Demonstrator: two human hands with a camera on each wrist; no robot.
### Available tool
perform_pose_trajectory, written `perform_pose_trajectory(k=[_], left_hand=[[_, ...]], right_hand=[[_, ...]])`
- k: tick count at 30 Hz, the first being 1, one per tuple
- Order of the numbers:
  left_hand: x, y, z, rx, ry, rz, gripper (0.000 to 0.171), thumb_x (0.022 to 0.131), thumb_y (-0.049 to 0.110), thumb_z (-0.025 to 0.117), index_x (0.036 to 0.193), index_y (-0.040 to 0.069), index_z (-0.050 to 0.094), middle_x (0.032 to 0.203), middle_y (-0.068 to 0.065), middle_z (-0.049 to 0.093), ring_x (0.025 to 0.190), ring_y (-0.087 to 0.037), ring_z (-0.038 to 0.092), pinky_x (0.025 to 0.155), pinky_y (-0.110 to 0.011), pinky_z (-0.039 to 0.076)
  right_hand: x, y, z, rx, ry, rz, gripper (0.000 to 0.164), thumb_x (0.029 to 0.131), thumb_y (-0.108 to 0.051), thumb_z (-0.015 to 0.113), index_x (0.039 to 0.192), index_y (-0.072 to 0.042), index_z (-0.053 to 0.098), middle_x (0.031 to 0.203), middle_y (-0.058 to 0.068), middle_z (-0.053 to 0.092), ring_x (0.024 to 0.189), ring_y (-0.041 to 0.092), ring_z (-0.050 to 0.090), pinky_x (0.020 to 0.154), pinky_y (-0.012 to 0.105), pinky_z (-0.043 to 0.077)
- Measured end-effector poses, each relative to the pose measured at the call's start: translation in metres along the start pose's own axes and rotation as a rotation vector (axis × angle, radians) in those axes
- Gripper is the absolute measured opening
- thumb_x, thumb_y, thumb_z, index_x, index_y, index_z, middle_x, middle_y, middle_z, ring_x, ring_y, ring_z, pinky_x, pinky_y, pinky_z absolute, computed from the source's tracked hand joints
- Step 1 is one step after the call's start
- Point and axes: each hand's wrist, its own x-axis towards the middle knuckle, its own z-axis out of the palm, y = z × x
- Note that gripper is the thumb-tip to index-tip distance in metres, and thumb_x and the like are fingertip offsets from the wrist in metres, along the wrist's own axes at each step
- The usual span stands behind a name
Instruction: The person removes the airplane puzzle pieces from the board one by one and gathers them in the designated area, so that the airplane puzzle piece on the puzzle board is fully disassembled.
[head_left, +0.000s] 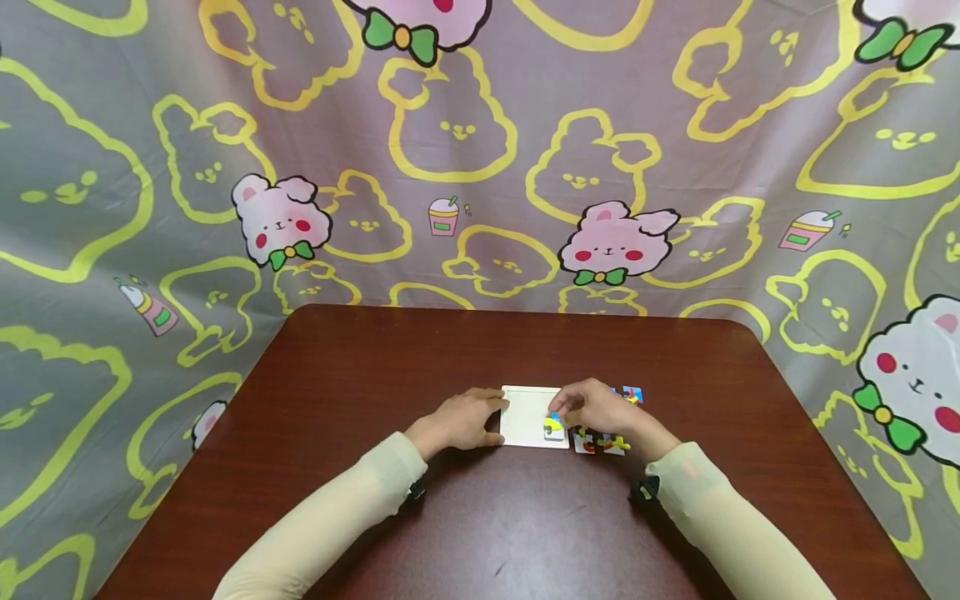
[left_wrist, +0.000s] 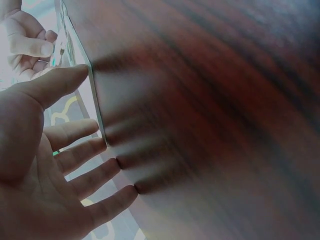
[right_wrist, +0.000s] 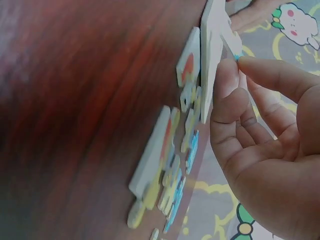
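A shallow white puzzle tray (head_left: 522,425) lies flat on the table. My left hand (head_left: 467,419) rests at its left edge, thumb near the lower corner and fingertips near the upper one. In the left wrist view the fingers (left_wrist: 92,177) of that hand are spread and nearly straight against the rim. Over the tray's right part, my right hand (head_left: 596,408) pinches a puzzle piece (head_left: 553,428) with yellow and blue on it. Only a bit of blue from this piece (right_wrist: 238,57) shows between thumb and forefinger in the right wrist view.
Several loose puzzle pieces (head_left: 600,442) with colourful print lie right of the tray, partly under my right hand; they spread along the table in the right wrist view, some pieces (right_wrist: 152,150) close together. A patterned curtain (head_left: 465,200) hangs behind the brown table (head_left: 390,358).
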Motion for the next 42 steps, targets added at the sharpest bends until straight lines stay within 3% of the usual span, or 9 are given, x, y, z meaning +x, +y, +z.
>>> perform_pose_trajectory(k=[8,16,22,42], left_hand=[[-0.001,-0.001,0.001,-0.012,0.004,0.004,0.064,0.091,0.044,0.070,0.146,0.017,0.052,0.156,-0.006,0.045,0.144,-0.027,0.042,0.109,-0.047,0.046],[-0.001,-0.001,0.001,-0.010,0.006,0.016,0.064,0.091,0.044,0.070,0.146,0.016,0.052,0.156,-0.006,0.045,0.144,-0.027,0.042,0.110,-0.045,0.045],[-0.002,-0.001,0.000,-0.012,0.004,0.017,0.064,0.091,0.044,0.070,0.146,0.016,0.052,0.156,-0.007,0.045,0.144,-0.028,0.043,0.110,-0.045,0.045],[-0.001,-0.001,-0.001,0.002,-0.002,0.015,0.064,0.092,0.045,0.069,0.146,0.017,0.052,0.156,-0.006,0.044,0.144,-0.028,0.043,0.109,-0.047,0.046]], right_hand=[[-0.011,0.006,-0.011,0.051,0.023,0.005,0.019,0.083,-0.001,0.072,0.101,0.000,0.073,0.088,0.012,0.072,0.070,0.012,0.059,0.055,0.027,0.047],[-0.028,0.014,-0.028,0.020,0.022,0.026,0.020,0.087,-0.003,0.069,0.106,-0.002,0.072,0.092,0.010,0.072,0.076,0.015,0.062,0.062,0.033,0.053],[-0.039,0.021,-0.039,0.029,0.024,0.079,0.020,0.090,-0.006,0.068,0.109,-0.001,0.071,0.092,0.010,0.071,0.075,0.020,0.061,0.061,0.034,0.052],[-0.077,0.052,-0.064,0.023,0.023,0.158,0.021,0.092,-0.009,0.067,0.111,-0.001,0.070,0.093,0.010,0.071,0.079,0.020,0.065,0.061,0.034,0.052]])
